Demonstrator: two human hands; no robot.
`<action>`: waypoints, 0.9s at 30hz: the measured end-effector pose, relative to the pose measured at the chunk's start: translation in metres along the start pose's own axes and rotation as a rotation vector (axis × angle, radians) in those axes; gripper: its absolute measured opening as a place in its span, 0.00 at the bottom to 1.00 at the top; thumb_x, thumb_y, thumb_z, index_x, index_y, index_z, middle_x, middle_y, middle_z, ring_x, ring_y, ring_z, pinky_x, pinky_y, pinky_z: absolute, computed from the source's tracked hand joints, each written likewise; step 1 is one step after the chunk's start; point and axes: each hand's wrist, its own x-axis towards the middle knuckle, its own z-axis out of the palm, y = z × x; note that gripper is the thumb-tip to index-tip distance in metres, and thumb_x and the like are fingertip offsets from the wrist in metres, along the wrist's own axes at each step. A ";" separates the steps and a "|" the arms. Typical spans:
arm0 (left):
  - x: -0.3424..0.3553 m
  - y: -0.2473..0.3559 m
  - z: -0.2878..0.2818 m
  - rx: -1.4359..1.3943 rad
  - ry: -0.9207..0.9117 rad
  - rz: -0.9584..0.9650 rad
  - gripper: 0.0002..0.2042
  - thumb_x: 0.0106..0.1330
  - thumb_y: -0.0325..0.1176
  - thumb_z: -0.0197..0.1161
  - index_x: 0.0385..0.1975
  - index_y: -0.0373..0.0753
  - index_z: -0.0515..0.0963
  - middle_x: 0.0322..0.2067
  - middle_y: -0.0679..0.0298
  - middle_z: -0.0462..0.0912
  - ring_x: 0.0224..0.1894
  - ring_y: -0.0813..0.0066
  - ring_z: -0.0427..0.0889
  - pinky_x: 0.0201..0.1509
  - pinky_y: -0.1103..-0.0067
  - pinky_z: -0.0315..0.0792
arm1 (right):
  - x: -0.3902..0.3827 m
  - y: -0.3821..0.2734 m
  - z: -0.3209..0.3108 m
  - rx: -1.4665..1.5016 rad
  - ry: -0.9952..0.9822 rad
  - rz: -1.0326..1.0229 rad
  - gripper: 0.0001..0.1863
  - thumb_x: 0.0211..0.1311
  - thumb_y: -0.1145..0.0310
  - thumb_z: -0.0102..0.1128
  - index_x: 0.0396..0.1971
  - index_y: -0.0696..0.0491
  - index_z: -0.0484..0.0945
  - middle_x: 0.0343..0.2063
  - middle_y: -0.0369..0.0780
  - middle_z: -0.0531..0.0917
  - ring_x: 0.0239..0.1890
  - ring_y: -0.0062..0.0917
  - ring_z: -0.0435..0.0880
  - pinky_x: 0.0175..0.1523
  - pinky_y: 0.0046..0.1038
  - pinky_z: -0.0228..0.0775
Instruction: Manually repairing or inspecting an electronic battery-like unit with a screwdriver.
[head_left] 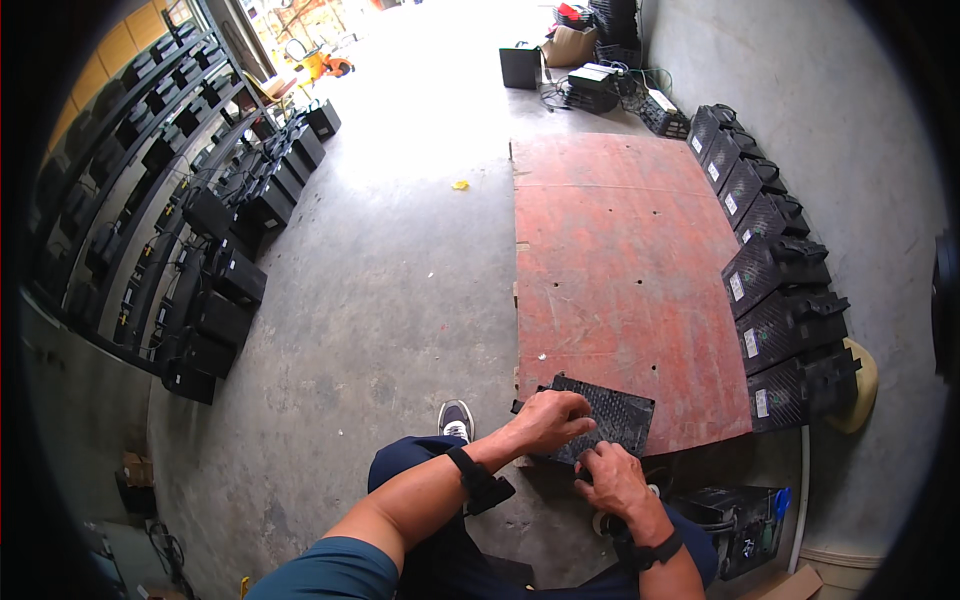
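Observation:
A black case (pixel 625 412) with a woven-look pattern lies at the near end of a red board, in front of me. Over its left part is my left hand (pixel 548 420), fingers bent and drawn together; whatever they grip is too small to make out. At the case's near edge, my right hand (pixel 615 478) is closed, and a bit of something dark shows by its fingertips. The hand hides most of that dark thing. Both wrists wear black bands.
The red board (pixel 620 250) stretches away from me. Similar black cases (pixel 775 275) line the right wall. On the left stands a rack (pixel 150 200) of black units, with more on the floor. A black box (pixel 735 525) with a blue part sits by my right knee. Cables and equipment (pixel 595 90) lie far off.

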 end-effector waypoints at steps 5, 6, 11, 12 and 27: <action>0.001 0.000 0.000 0.008 -0.002 -0.001 0.14 0.64 0.40 0.70 0.41 0.37 0.84 0.36 0.54 0.88 0.40 0.55 0.88 0.44 0.66 0.80 | -0.001 -0.001 -0.002 0.039 0.031 -0.045 0.20 0.56 0.56 0.72 0.42 0.53 0.81 0.42 0.46 0.80 0.49 0.40 0.81 0.54 0.41 0.76; 0.001 0.001 -0.001 0.005 -0.008 -0.010 0.14 0.64 0.40 0.70 0.41 0.37 0.84 0.36 0.54 0.88 0.40 0.55 0.88 0.44 0.66 0.80 | -0.001 -0.004 -0.005 0.044 0.023 0.008 0.19 0.55 0.58 0.72 0.43 0.53 0.81 0.41 0.45 0.80 0.48 0.41 0.81 0.54 0.42 0.76; 0.001 0.003 -0.001 0.001 -0.014 -0.016 0.14 0.64 0.40 0.70 0.41 0.37 0.85 0.36 0.54 0.88 0.40 0.55 0.88 0.44 0.66 0.80 | 0.001 -0.003 -0.003 0.048 -0.048 0.092 0.20 0.54 0.62 0.71 0.45 0.54 0.81 0.42 0.45 0.79 0.49 0.42 0.81 0.55 0.42 0.76; 0.001 0.003 0.000 0.002 -0.009 -0.011 0.14 0.64 0.40 0.70 0.41 0.37 0.85 0.36 0.54 0.88 0.40 0.55 0.88 0.44 0.66 0.80 | 0.001 -0.002 -0.002 0.026 -0.031 0.030 0.19 0.54 0.62 0.71 0.44 0.54 0.81 0.43 0.45 0.79 0.50 0.42 0.80 0.56 0.41 0.76; 0.000 0.003 -0.002 0.009 -0.016 -0.027 0.14 0.64 0.40 0.69 0.41 0.37 0.85 0.36 0.53 0.88 0.41 0.54 0.88 0.45 0.66 0.80 | 0.002 -0.009 -0.008 0.091 -0.060 0.129 0.20 0.57 0.53 0.72 0.41 0.53 0.83 0.40 0.45 0.81 0.48 0.42 0.82 0.55 0.41 0.75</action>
